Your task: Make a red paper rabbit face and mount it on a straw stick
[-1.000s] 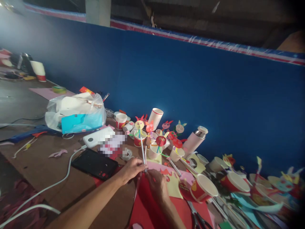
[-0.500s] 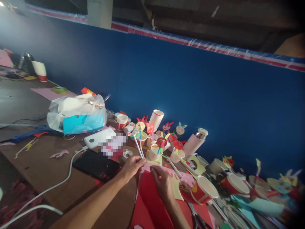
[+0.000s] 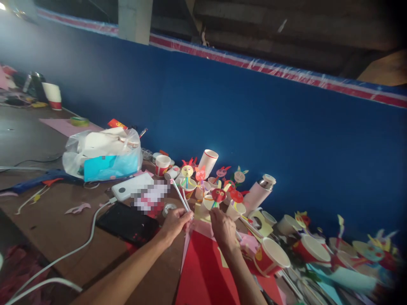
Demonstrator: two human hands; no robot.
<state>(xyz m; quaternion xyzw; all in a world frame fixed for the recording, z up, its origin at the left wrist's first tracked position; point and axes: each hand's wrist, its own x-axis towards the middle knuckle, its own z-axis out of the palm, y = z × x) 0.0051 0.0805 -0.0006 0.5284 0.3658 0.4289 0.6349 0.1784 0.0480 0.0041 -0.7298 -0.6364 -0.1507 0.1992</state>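
My left hand (image 3: 175,220) is closed around the lower ends of thin white sticks (image 3: 179,194) that look like paper straws, pointing up and to the left. Beside it, my right hand (image 3: 222,226) is raised over red paper (image 3: 203,267), fingers curled together. Whatever those fingers pinch, if anything, is hidden. Just behind them stands a white paper cup (image 3: 208,204) with a red paper face (image 3: 218,195) on a coloured stem. Another cup (image 3: 235,210) with a red face is to its right.
More cups with paper faces line the blue wall (image 3: 270,118). A pink thermos (image 3: 259,195) leans there. At left lie a white power bank (image 3: 132,186), a black phone (image 3: 127,222), a plastic bag (image 3: 101,148) and a cable. A red cup (image 3: 271,257) is at right, near partly covered scissors.
My right hand has moved up and away from the red paper toward the cups, its fingers curling in. My left hand still holds the sticks, which have tilted slightly left.
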